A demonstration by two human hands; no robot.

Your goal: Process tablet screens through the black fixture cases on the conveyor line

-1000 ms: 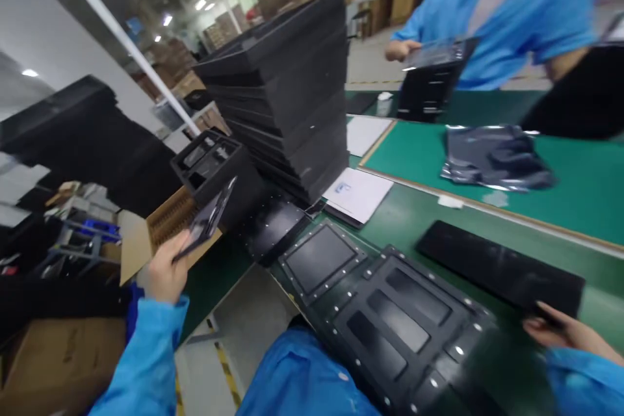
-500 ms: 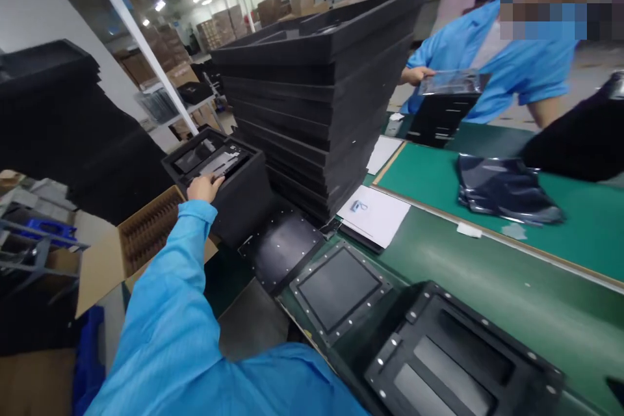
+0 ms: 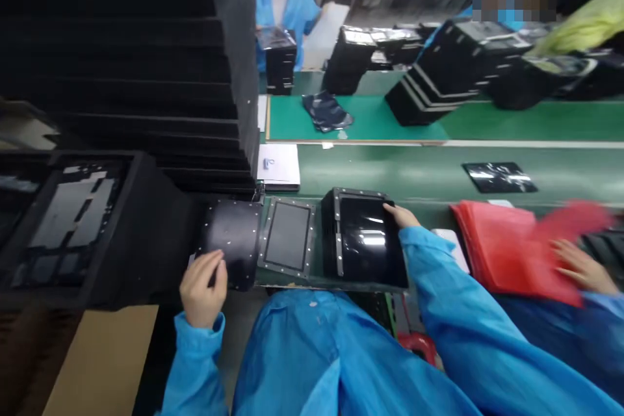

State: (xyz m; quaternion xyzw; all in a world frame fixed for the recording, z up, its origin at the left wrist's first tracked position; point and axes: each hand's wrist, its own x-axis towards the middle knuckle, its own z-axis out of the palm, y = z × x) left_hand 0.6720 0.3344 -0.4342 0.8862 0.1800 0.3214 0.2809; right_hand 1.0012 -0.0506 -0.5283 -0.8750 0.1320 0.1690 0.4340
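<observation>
The right hand (image 3: 402,216) lies open, fingers on a glossy black panel (image 3: 365,240) in a riveted frame (image 3: 335,227) on the green surface (image 3: 390,175); the curled left hand (image 3: 202,289) meets a curved riveted mat (image 3: 234,240), grip unclear.

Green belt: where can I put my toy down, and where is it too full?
The green belt has a bare stretch between the white paper and the shiny black sheet. It's crowded at the front, with the riveted black plate, the black tray and the red bag.
</observation>
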